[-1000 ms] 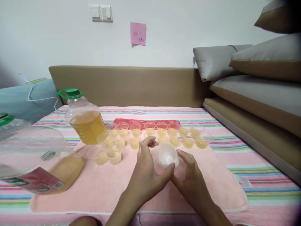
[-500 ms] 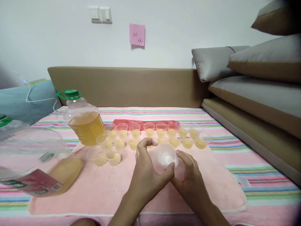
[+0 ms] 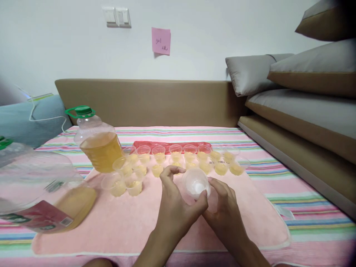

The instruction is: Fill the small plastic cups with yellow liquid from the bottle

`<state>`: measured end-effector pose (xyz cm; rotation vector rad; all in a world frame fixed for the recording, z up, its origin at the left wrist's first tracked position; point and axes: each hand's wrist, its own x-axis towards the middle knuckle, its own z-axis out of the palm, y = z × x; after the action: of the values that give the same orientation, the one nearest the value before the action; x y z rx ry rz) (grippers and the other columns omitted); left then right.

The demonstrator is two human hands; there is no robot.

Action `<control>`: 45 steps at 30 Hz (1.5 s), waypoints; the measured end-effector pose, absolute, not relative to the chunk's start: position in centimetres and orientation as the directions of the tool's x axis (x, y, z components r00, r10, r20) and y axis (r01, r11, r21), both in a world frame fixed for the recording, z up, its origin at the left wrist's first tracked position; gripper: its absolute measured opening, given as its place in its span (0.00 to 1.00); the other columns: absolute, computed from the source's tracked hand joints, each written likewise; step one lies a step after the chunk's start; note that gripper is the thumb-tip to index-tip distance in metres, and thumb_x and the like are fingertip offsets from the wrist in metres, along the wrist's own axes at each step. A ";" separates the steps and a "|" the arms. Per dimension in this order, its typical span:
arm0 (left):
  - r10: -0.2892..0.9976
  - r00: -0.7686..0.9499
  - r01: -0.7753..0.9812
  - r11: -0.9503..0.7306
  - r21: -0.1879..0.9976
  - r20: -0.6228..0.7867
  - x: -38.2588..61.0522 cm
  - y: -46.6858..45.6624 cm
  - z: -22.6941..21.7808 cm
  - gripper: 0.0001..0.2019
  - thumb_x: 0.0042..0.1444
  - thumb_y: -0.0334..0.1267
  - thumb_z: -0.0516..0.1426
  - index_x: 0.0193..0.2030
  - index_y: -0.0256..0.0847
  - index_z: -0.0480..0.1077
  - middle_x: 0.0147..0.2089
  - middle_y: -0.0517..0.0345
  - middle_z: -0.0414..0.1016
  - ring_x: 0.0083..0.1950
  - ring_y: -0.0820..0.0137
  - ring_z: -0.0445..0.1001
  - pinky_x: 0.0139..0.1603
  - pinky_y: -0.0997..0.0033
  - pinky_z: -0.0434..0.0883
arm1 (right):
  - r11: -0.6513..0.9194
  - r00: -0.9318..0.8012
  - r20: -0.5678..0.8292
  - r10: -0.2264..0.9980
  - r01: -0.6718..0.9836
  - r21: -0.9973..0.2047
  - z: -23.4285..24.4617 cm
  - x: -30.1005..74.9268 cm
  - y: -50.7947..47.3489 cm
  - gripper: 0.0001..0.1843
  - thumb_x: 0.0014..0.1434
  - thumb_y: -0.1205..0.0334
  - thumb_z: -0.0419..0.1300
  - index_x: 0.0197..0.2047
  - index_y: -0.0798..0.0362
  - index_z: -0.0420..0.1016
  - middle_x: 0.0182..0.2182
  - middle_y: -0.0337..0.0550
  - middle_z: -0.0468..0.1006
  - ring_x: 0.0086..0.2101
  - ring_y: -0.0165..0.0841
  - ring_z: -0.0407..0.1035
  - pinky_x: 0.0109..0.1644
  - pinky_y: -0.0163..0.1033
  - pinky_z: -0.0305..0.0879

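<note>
Between my hands, above the pink mat [image 3: 133,222], is a translucent plastic cup [image 3: 195,181], its open mouth tilted toward me. My left hand [image 3: 178,204] grips the cup's left and near side, thumb at the near rim. On the right side, my right hand [image 3: 224,200] holds it with fingers along the wall; its thumb is partly hidden behind my left hand. No yellow liquid shows inside this cup. Just beyond my hands stand rows of clear cups [image 3: 157,170] with a little yellow liquid in each. Nearer left, a cup [image 3: 135,187] stands beside another.
A large clear jug [image 3: 100,146] with a green cap and amber liquid stands left; a second jug [image 3: 36,178] is closer. Behind the cups lies a red plastic bag [image 3: 164,144]. Stacked cushions [image 3: 308,111] rise at the right, and a brown headboard [image 3: 147,102] borders the back.
The view has shifted very slightly. My hands hold the cup in nearly the same place, with my left thumb a touch further over its near rim.
</note>
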<state>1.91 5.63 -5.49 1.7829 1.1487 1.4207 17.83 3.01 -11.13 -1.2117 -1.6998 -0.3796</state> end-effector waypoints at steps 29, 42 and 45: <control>0.900 0.215 0.405 -0.437 0.803 0.381 -3.8 7.9 -4.7 0.30 0.59 0.41 0.65 0.60 0.52 0.51 0.62 0.51 0.61 0.71 0.55 0.64 0.73 0.37 0.60 | 0.056 0.498 0.719 0.485 0.803 -0.593 -8.5 30.0 4.9 0.53 0.55 0.39 0.77 0.72 0.51 0.57 0.62 0.62 0.69 0.50 0.53 0.76 0.46 0.49 0.72; 0.894 0.422 0.562 -0.388 0.730 0.151 -1.3 8.1 -6.3 0.32 0.57 0.43 0.64 0.63 0.47 0.54 0.64 0.41 0.64 0.70 0.43 0.64 0.69 0.29 0.64 | -0.350 0.829 0.404 0.387 0.537 -0.768 -11.6 40.7 6.6 0.56 0.48 0.46 0.79 0.69 0.53 0.54 0.49 0.63 0.78 0.51 0.58 0.76 0.47 0.52 0.66; 0.897 0.422 0.577 -0.377 0.724 0.131 -1.5 8.3 -6.4 0.33 0.57 0.45 0.65 0.65 0.49 0.53 0.65 0.43 0.63 0.70 0.44 0.62 0.69 0.31 0.64 | -0.369 0.839 0.389 0.380 0.523 -0.769 -12.8 41.1 6.9 0.56 0.45 0.44 0.78 0.68 0.50 0.54 0.48 0.58 0.78 0.50 0.61 0.76 0.48 0.53 0.66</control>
<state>-1.52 8.32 -6.44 2.0856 1.2420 0.6996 41.05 6.86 -12.79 -2.0010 -0.6649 -0.1771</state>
